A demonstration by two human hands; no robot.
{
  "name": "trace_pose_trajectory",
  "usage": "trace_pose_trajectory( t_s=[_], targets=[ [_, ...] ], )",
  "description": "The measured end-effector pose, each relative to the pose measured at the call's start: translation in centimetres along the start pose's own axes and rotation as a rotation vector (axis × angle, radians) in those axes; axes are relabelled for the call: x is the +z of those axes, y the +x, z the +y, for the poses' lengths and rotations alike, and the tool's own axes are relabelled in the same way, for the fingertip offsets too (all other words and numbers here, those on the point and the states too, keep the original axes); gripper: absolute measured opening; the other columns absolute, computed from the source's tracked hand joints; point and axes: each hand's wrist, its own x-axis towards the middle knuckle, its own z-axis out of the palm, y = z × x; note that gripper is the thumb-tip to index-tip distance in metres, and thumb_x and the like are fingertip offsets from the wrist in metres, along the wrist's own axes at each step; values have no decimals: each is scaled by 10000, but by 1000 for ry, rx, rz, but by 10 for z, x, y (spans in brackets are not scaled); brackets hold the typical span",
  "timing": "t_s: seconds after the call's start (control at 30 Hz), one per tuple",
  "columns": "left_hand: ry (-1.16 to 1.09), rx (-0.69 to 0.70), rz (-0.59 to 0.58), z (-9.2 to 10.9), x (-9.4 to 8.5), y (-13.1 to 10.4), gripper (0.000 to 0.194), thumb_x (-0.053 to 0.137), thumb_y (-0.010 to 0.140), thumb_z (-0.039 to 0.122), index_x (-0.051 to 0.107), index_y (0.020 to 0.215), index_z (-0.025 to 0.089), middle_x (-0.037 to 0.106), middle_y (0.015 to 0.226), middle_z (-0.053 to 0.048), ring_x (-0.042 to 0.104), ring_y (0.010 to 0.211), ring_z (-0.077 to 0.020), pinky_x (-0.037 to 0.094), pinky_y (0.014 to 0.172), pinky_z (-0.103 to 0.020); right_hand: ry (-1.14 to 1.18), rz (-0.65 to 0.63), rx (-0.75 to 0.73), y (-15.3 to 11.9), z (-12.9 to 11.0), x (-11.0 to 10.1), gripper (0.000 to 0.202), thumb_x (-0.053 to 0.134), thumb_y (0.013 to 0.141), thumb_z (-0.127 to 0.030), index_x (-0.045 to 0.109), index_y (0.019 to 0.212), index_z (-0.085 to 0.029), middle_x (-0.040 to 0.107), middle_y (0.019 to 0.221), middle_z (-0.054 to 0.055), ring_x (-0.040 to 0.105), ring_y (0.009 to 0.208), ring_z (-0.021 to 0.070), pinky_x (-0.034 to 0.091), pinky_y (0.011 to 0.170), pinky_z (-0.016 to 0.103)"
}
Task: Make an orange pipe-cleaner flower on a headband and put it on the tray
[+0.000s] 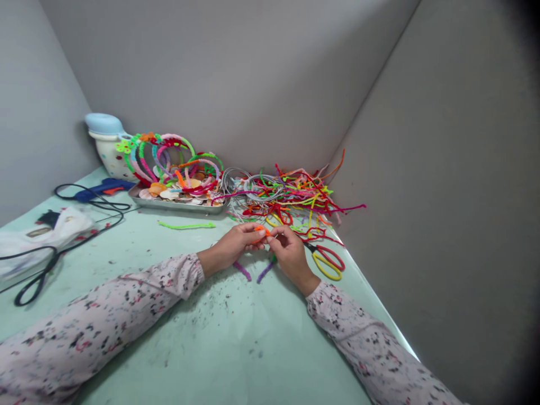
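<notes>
Between my two hands is a small piece of orange pipe cleaner (262, 229), partly covered by the fingers. My left hand (237, 242) pinches it from the left. From the right, the thumb and fingers of my right hand (290, 253) close on it too. Below the hands a purple pipe cleaner end (243, 271) and a violet one (265, 272) stick out; what they join is hidden behind the hands. Scissors (328, 262) with red and yellow handles lie just right of my right hand. A lime green pipe cleaner (186, 225) lies to the left.
A metal tray (181, 207) holds fuzzy hoops and flat discs. Beside it sits a tangled heap of pipe cleaners (304, 194) with coiled grey wire (265, 188). At left are a hot glue gun (104, 188), a black cable (54, 256), a white bag (70, 228) and a blue-lidded container (110, 152).
</notes>
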Motion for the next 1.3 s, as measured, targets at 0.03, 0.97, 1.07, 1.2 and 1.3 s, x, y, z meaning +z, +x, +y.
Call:
trace_pose_trajectory(
  t_s=[0.03,0.97,1.07,1.2,1.3],
  targets=[
    [-6,5,1,0,0,0,214,729,705,303,632,798,136,603,759,-2,551,652,-83,431,656,-213,0,-2,3,0,0,0,63,555,815,-279,547,834,-220,579,727,-7,532,605,140,438,566,262],
    [-16,-20,38,-2,1,1,151,714,645,140,664,786,121,606,735,-16,530,622,-81,419,601,-203,45,-26,43,0,-4,2,76,536,817,-278,539,792,-206,564,640,-30,538,542,132,428,522,250],
    [-35,-23,33,-2,0,1,163,718,638,136,663,791,118,608,750,-16,542,640,-81,428,619,-201,71,-32,50,-1,-6,2,69,531,817,-269,535,788,-206,562,637,-32,539,534,129,431,519,248],
    [-12,-10,52,-1,2,1,166,711,628,130,661,786,119,605,738,-17,531,625,-86,417,597,-203,81,-38,71,-1,-6,2,71,526,814,-269,532,777,-210,560,626,-34,539,524,127,427,508,244],
    [32,4,54,-1,3,0,150,688,629,131,653,775,122,596,716,-8,513,598,-80,393,582,-202,96,-39,93,0,-5,3,74,526,807,-274,527,767,-211,552,604,-39,536,513,127,417,490,239]
  ],
)
